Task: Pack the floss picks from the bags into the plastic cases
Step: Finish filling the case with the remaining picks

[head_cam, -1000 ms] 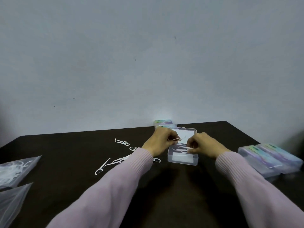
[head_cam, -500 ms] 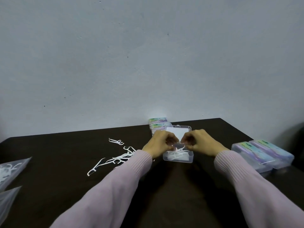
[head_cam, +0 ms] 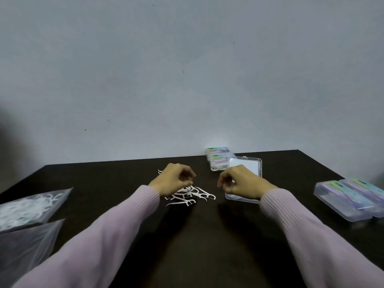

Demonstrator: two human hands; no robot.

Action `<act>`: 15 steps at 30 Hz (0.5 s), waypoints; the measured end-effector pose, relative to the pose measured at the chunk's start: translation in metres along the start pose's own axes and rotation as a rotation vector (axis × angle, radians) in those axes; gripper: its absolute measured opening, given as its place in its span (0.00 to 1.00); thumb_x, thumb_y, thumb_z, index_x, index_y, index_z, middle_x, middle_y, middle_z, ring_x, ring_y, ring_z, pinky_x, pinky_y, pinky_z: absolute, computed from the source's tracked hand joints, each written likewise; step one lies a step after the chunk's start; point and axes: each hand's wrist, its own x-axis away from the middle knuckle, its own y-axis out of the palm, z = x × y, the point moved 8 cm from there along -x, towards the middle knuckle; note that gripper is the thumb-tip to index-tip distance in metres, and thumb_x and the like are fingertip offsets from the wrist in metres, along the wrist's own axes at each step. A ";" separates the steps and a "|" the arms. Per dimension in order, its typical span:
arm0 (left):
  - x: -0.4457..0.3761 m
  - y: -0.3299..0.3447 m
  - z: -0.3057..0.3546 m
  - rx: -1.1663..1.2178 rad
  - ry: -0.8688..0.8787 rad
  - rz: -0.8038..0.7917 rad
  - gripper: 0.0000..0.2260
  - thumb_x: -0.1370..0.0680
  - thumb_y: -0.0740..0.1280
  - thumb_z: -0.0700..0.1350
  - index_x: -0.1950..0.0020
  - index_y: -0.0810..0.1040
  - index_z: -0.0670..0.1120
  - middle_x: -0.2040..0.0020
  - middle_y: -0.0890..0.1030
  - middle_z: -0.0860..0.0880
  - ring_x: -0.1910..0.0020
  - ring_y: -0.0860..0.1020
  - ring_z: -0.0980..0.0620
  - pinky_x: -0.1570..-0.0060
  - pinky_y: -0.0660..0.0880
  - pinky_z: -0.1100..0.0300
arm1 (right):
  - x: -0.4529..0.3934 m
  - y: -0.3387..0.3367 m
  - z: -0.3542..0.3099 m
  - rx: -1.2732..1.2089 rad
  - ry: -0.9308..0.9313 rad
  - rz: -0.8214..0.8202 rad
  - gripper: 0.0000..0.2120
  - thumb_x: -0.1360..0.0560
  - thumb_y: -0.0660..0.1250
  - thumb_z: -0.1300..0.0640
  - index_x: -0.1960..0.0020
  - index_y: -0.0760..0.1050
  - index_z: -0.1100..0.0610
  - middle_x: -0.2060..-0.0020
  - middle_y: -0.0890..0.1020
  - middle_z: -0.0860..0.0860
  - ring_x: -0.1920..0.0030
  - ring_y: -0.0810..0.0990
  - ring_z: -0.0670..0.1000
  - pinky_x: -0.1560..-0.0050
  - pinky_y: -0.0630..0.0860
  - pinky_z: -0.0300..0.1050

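A pile of white floss picks (head_cam: 188,195) lies on the dark table (head_cam: 207,242). My left hand (head_cam: 172,180) hovers over the pile's back edge, fingers loosely curled, fingertips just above the picks, holding nothing that I can see. A clear plastic case (head_cam: 242,200) stands open to the right of the pile, its lid (head_cam: 246,165) tipped back. My right hand (head_cam: 243,183) hangs over this case with fingers loosely curled and hides most of its inside.
Two clear bags lie at the left edge: one full of floss picks (head_cam: 27,206), one flat (head_cam: 20,250). Two closed cases (head_cam: 345,202) sit at the right. Two more labelled cases (head_cam: 217,152) are stacked by the wall behind the open case.
Both hands left the spot above the open case where they met. My left hand moved left to the pile of picks; my right hand stayed over the case. The view shifted left.
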 end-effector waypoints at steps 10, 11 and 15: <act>0.047 -0.035 -0.082 -0.229 -0.346 -0.266 0.14 0.31 0.76 0.47 0.48 0.79 0.45 0.59 0.78 0.53 0.56 0.77 0.55 0.54 0.73 0.64 | -0.033 0.041 -0.031 0.201 0.075 -0.091 0.11 0.26 0.67 0.55 0.45 0.77 0.57 0.47 0.79 0.54 0.47 0.79 0.54 0.45 0.75 0.47; 0.051 -0.038 -0.085 -0.221 -0.358 -0.270 0.13 0.31 0.76 0.46 0.49 0.79 0.45 0.59 0.79 0.53 0.56 0.77 0.55 0.53 0.74 0.64 | -0.037 0.042 -0.033 0.192 0.083 -0.068 0.09 0.26 0.67 0.57 0.46 0.78 0.57 0.47 0.79 0.55 0.48 0.79 0.54 0.46 0.76 0.48; 0.054 -0.042 -0.091 -0.110 -0.367 -0.228 0.08 0.30 0.73 0.34 0.53 0.80 0.43 0.63 0.80 0.51 0.58 0.80 0.53 0.60 0.76 0.67 | -0.048 0.045 -0.034 0.161 0.121 -0.011 0.08 0.25 0.66 0.60 0.46 0.78 0.57 0.47 0.79 0.55 0.48 0.79 0.55 0.45 0.76 0.49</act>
